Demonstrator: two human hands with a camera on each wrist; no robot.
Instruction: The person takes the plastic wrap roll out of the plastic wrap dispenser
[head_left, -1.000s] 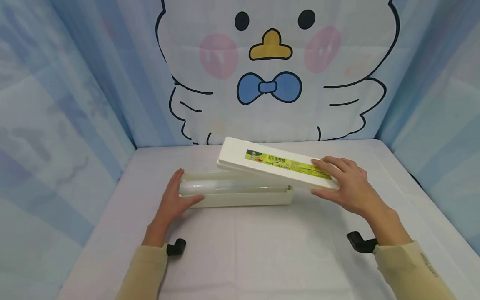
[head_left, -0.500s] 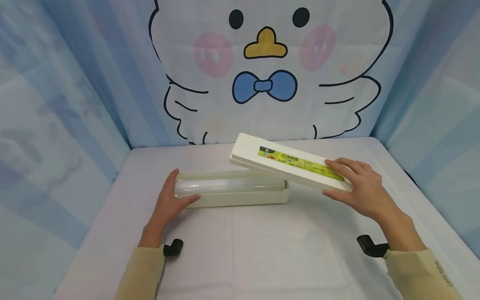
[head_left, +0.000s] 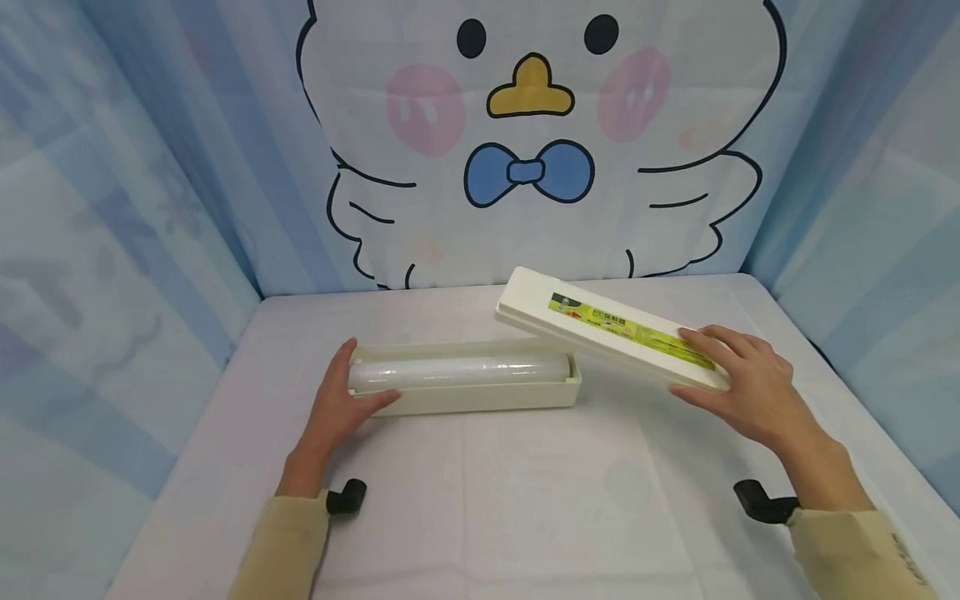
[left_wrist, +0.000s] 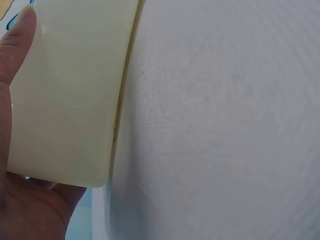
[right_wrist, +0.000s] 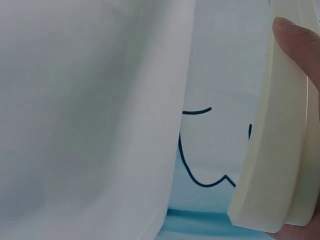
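Note:
A long cream-white box [head_left: 480,398] lies on the table with a shiny roll of cling film [head_left: 457,372] inside. My left hand [head_left: 341,402] grips the box's left end, thumb along the front wall and fingers behind. In the left wrist view the thumb lies along the wall of the box [left_wrist: 75,100]. Up to the right, my right hand [head_left: 750,379] holds the box's lid [head_left: 540,304], tilted with its far left end higher. A yellow-green label [head_left: 630,327] runs along the lid's top. The right wrist view shows the thumb on the edge of the lid [right_wrist: 270,140].
A white cloth covers the table [head_left: 525,508]. Behind it hangs a curtain [head_left: 540,233] printed with a cartoon bird, and blue curtains [head_left: 112,250] stand at both sides. Each wrist carries a black camera mount [head_left: 761,502].
My right hand has carried the lid to the right, baring more of the cling film roll. The left hand has kept its grip on the box.

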